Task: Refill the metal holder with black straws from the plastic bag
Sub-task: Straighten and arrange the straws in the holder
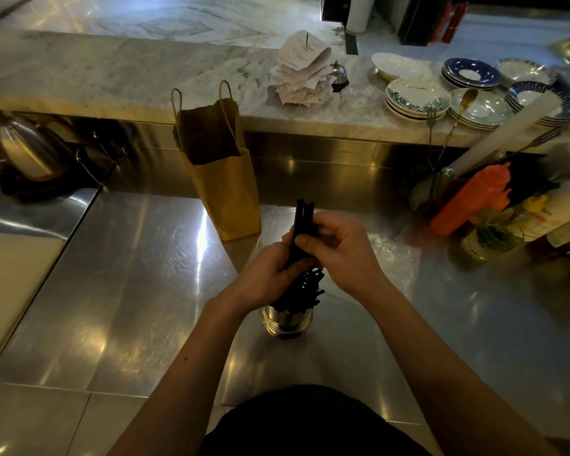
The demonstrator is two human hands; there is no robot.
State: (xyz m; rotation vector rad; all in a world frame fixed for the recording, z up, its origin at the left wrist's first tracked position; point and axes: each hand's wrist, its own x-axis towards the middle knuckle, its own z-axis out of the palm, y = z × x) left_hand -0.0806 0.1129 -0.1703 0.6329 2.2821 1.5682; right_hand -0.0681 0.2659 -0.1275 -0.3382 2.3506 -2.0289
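A bundle of black straws (305,217) is held upright over the steel counter (139,291), a little toward 6 o'clock from the centre of the view. The bundle's lower part is gripped by the left hand (265,273), whose fingers are curled round it. Its middle is wrapped by the fingers and thumb of the right hand (341,250), and the straws' upper ends stand out above both hands. Directly below, at 6 o'clock from the hands, the metal holder (288,324) stands upright on the counter. It is already packed with more black straws, whose tips fan out beneath the left wrist. Whether the held bundle reaches into the holder cannot be told, as the hands cover that part.

A clear plastic bag (397,261) lies flat on the counter at 2 o'clock from the holder, just beside the right hand. A brown paper bag (226,185) with twine handles stands open at 11 o'clock from the holder. At 2 o'clock, farther off, an orange squeeze bottle (471,200) is seen. On the marble ledge (112,74) at 12 o'clock a spike of receipts (301,74) stands beside a service bell (338,74), with stacked plates (415,100) to their right.
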